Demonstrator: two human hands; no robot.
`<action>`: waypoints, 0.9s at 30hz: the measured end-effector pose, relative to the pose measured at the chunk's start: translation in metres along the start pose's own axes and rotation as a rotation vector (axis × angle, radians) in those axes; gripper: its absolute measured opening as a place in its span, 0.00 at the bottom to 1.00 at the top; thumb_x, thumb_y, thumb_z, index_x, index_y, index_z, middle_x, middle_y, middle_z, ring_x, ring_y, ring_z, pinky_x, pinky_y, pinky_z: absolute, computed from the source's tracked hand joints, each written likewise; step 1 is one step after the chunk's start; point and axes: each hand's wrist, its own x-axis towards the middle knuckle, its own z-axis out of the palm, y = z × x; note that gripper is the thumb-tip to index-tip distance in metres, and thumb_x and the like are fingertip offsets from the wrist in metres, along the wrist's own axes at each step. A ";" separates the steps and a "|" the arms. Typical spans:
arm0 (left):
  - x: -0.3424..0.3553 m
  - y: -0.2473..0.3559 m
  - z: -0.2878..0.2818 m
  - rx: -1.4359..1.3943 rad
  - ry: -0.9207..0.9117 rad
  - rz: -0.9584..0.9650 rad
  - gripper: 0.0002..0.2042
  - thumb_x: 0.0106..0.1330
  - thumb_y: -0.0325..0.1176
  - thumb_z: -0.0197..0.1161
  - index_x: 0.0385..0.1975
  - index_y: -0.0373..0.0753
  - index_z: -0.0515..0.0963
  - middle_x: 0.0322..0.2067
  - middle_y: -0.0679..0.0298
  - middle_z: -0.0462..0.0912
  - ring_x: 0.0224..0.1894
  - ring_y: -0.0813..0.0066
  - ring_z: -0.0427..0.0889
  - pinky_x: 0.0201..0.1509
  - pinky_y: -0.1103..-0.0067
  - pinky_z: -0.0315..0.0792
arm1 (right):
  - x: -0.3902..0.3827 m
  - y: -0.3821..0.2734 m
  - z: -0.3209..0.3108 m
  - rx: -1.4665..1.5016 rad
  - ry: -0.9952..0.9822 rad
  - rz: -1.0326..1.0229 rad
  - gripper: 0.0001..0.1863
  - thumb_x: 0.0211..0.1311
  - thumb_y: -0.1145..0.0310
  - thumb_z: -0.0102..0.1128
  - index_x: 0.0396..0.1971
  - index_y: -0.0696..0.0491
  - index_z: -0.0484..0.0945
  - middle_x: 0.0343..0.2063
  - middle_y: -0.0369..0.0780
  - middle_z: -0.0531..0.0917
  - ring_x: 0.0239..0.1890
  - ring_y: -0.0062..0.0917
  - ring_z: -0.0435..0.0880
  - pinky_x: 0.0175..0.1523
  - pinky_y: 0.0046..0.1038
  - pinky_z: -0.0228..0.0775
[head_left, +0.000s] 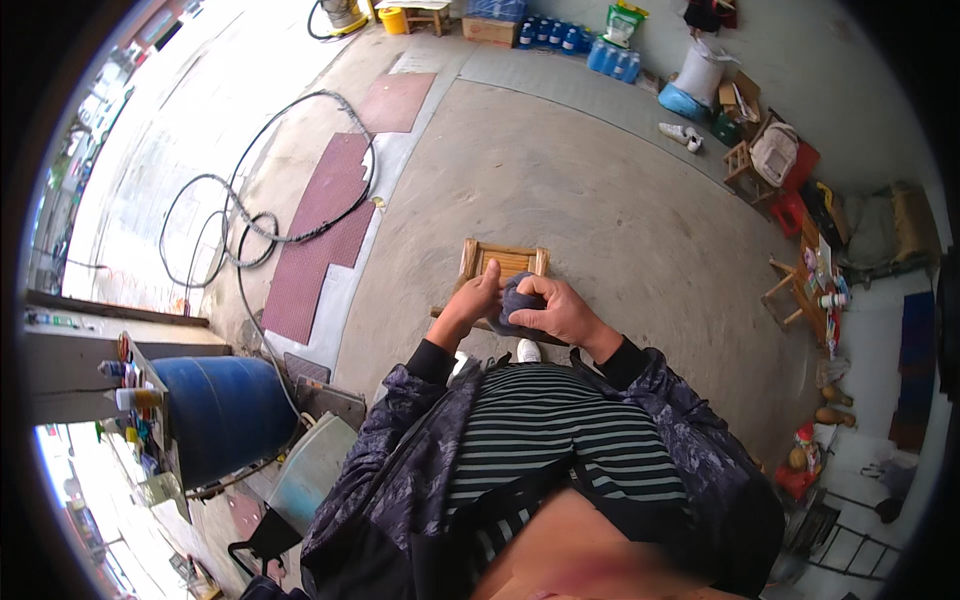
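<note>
Holding the bunched dark cloth point(517, 303) over the slatted wooden seat point(510, 262), near edge? Right hand point(564, 314) pinches it; left hand point(478, 298) seems to touch it, can't tell its grip, so steady it gently imo.

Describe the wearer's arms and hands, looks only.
Both hands, left hand and right hand, are bare, with no gloves. Long jacket sleeves cover the arms: loose, dark, with a mottled grey-purple print. They end in plain black, snug cuffs near the wrists. No cables on the arms visible.
</note>
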 end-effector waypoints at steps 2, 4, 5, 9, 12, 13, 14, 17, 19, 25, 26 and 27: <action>-0.001 0.002 -0.001 -0.128 -0.154 -0.133 0.37 0.78 0.67 0.50 0.46 0.32 0.85 0.39 0.64 0.85 0.38 0.74 0.82 0.43 0.73 0.78 | -0.001 0.001 0.005 -0.107 -0.044 -0.008 0.17 0.57 0.64 0.81 0.35 0.55 0.79 0.32 0.36 0.80 0.39 0.22 0.79 0.47 0.29 0.73; 0.000 0.000 0.003 -0.175 -0.222 -0.127 0.36 0.78 0.66 0.52 0.46 0.31 0.85 0.40 0.62 0.86 0.40 0.75 0.84 0.43 0.74 0.79 | -0.001 0.000 0.012 -0.188 -0.096 -0.002 0.18 0.56 0.63 0.81 0.34 0.55 0.78 0.31 0.37 0.80 0.37 0.22 0.79 0.46 0.29 0.73; 0.001 -0.003 0.008 -0.195 -0.274 -0.120 0.35 0.78 0.65 0.52 0.47 0.31 0.85 0.40 0.61 0.87 0.40 0.75 0.84 0.44 0.75 0.80 | -0.002 -0.001 0.017 -0.234 -0.117 -0.016 0.18 0.56 0.63 0.81 0.33 0.55 0.77 0.31 0.38 0.80 0.37 0.23 0.79 0.45 0.29 0.73; 0.014 -0.008 0.018 -0.353 -0.192 -0.007 0.24 0.79 0.49 0.61 0.52 0.29 0.82 0.44 0.57 0.88 0.43 0.71 0.87 0.47 0.74 0.82 | -0.001 -0.003 0.021 -0.406 -0.111 -0.124 0.19 0.55 0.62 0.81 0.33 0.56 0.77 0.30 0.40 0.81 0.35 0.26 0.80 0.43 0.30 0.73; 0.031 0.017 0.000 -0.540 -0.033 0.025 0.18 0.79 0.44 0.58 0.52 0.33 0.80 0.46 0.57 0.88 0.47 0.66 0.88 0.54 0.69 0.82 | 0.000 0.002 0.005 -0.433 -0.002 -0.052 0.21 0.54 0.61 0.80 0.38 0.56 0.78 0.33 0.43 0.83 0.37 0.31 0.84 0.45 0.33 0.75; 0.034 0.031 -0.007 -0.625 -0.022 0.076 0.18 0.79 0.43 0.55 0.51 0.34 0.80 0.46 0.57 0.88 0.47 0.65 0.87 0.56 0.68 0.82 | -0.002 0.004 -0.003 -0.458 0.064 -0.030 0.21 0.55 0.60 0.79 0.40 0.56 0.79 0.34 0.45 0.85 0.38 0.35 0.85 0.47 0.35 0.76; 0.036 0.048 -0.014 -0.786 -0.050 0.109 0.17 0.80 0.43 0.52 0.49 0.34 0.80 0.45 0.57 0.87 0.48 0.65 0.87 0.58 0.67 0.81 | -0.002 0.007 -0.010 -0.564 0.134 0.003 0.22 0.55 0.61 0.79 0.44 0.56 0.80 0.37 0.47 0.86 0.40 0.39 0.87 0.48 0.37 0.78; 0.022 0.106 -0.020 -0.693 -0.009 0.385 0.15 0.80 0.41 0.53 0.49 0.34 0.79 0.43 0.58 0.87 0.48 0.67 0.86 0.58 0.70 0.79 | 0.007 0.010 -0.037 -0.759 0.219 0.007 0.23 0.57 0.63 0.77 0.51 0.56 0.83 0.44 0.51 0.88 0.47 0.50 0.87 0.52 0.41 0.79; 0.002 0.139 -0.007 -0.506 0.164 0.549 0.11 0.79 0.38 0.56 0.46 0.35 0.78 0.39 0.62 0.85 0.41 0.75 0.85 0.48 0.78 0.79 | 0.016 0.004 -0.053 -0.879 0.269 -0.063 0.20 0.58 0.64 0.75 0.48 0.57 0.83 0.41 0.49 0.87 0.47 0.48 0.87 0.52 0.40 0.79; -0.035 0.202 -0.011 -0.363 0.340 0.865 0.08 0.79 0.33 0.58 0.45 0.34 0.78 0.39 0.62 0.85 0.37 0.79 0.83 0.41 0.84 0.76 | 0.025 -0.037 -0.089 -1.163 0.490 -0.499 0.11 0.58 0.68 0.76 0.36 0.52 0.81 0.38 0.41 0.84 0.53 0.39 0.83 0.60 0.39 0.71; -0.039 0.203 -0.019 -0.392 0.288 0.932 0.09 0.80 0.32 0.56 0.47 0.33 0.78 0.41 0.60 0.86 0.39 0.77 0.84 0.44 0.81 0.78 | 0.025 -0.042 -0.092 -1.122 0.502 -0.560 0.11 0.58 0.69 0.76 0.35 0.52 0.80 0.37 0.40 0.84 0.54 0.38 0.82 0.61 0.39 0.69; -0.043 0.200 -0.027 -0.400 0.279 0.947 0.09 0.80 0.31 0.55 0.48 0.32 0.77 0.42 0.58 0.86 0.41 0.75 0.85 0.47 0.79 0.79 | 0.024 -0.044 -0.094 -1.081 0.516 -0.610 0.12 0.58 0.70 0.77 0.34 0.51 0.79 0.37 0.39 0.84 0.55 0.37 0.81 0.62 0.40 0.68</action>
